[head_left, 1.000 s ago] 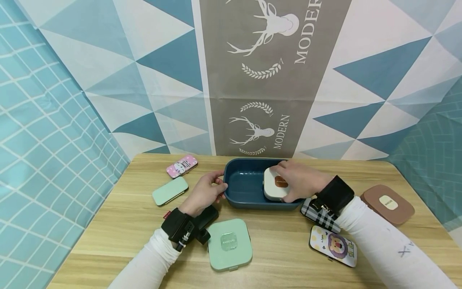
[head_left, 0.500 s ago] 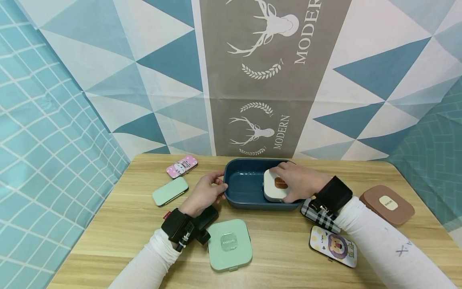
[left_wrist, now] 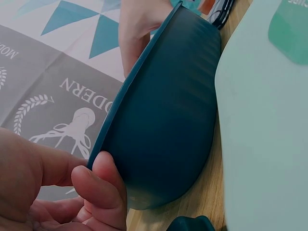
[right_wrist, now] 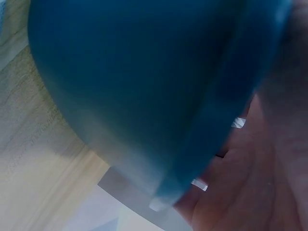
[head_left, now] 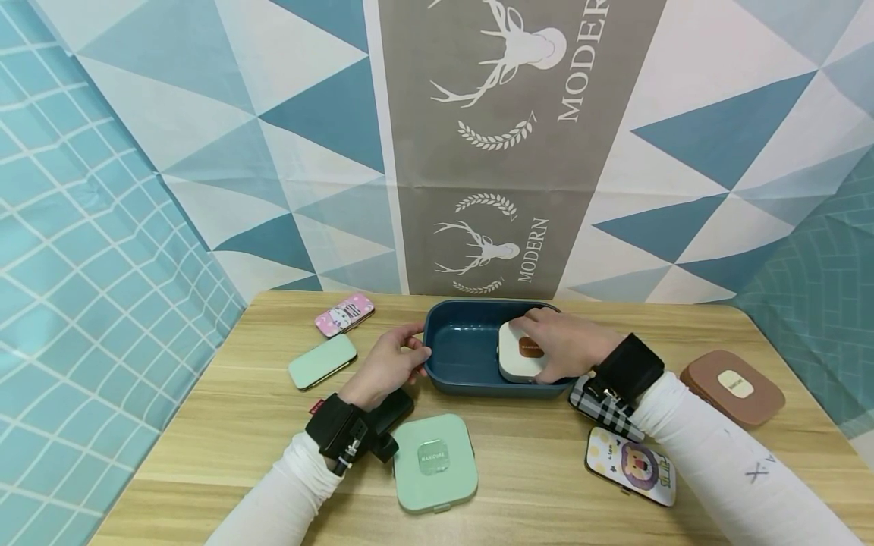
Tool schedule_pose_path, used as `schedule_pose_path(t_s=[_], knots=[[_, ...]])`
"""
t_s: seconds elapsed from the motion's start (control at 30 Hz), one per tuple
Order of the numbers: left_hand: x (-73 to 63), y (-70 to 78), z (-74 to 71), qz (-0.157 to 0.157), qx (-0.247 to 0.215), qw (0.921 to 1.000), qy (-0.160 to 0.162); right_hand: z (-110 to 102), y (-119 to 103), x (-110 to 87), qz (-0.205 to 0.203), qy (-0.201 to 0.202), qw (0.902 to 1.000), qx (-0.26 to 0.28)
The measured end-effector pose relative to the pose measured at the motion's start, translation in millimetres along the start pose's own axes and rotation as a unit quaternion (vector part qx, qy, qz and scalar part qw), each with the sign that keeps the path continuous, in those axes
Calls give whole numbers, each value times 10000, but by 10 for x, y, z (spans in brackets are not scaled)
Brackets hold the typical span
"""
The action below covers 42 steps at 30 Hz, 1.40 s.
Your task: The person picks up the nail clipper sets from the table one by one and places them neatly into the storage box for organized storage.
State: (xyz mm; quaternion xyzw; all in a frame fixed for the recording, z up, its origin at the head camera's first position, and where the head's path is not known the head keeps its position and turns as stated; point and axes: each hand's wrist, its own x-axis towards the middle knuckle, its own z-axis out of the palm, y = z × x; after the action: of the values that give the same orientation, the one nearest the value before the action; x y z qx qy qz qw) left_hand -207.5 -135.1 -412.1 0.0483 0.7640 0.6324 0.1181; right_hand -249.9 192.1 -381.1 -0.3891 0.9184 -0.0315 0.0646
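A dark blue plastic box (head_left: pixel 463 356) stands near the back of the wooden table. My left hand (head_left: pixel 388 365) pinches its left rim, thumb and fingers on either side, as the left wrist view shows beside the box's outer wall (left_wrist: pixel 159 110). Inside the box, at its right end, lies a square white manicure case (head_left: pixel 512 353) with a brown label. My right hand (head_left: pixel 563 345) reaches over it from the right and grips it by its edges. In the right wrist view the box wall (right_wrist: pixel 130 86) hides most of the case, and the hand (right_wrist: pixel 245 183) is partly seen.
Left lie a pink cartoon case (head_left: pixel 344 315), a slim mint case (head_left: pixel 322 362) and a black case (head_left: pixel 392 409) beneath the left wrist. In front sits a square mint manicure case (head_left: pixel 437 481). Right are a plaid case (head_left: pixel 604 409), a lion-print case (head_left: pixel 631 464) and a brown case (head_left: pixel 717 387).
The right hand and wrist have shifted very slightly, with the white case staying at the right end of the box. The left hand keeps its place on the rim.
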Motion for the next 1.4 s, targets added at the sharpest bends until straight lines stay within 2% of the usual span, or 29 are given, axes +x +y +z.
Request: schedule_pose_path(t_s=[1.17,1.4], knots=[[-3,15,6,-19,-83,10000,-33,90,45,12,12,-88,9998,181],[-5,13,0,-8,-86,9999,-54,90,48,12,-138,-14,9996,252]])
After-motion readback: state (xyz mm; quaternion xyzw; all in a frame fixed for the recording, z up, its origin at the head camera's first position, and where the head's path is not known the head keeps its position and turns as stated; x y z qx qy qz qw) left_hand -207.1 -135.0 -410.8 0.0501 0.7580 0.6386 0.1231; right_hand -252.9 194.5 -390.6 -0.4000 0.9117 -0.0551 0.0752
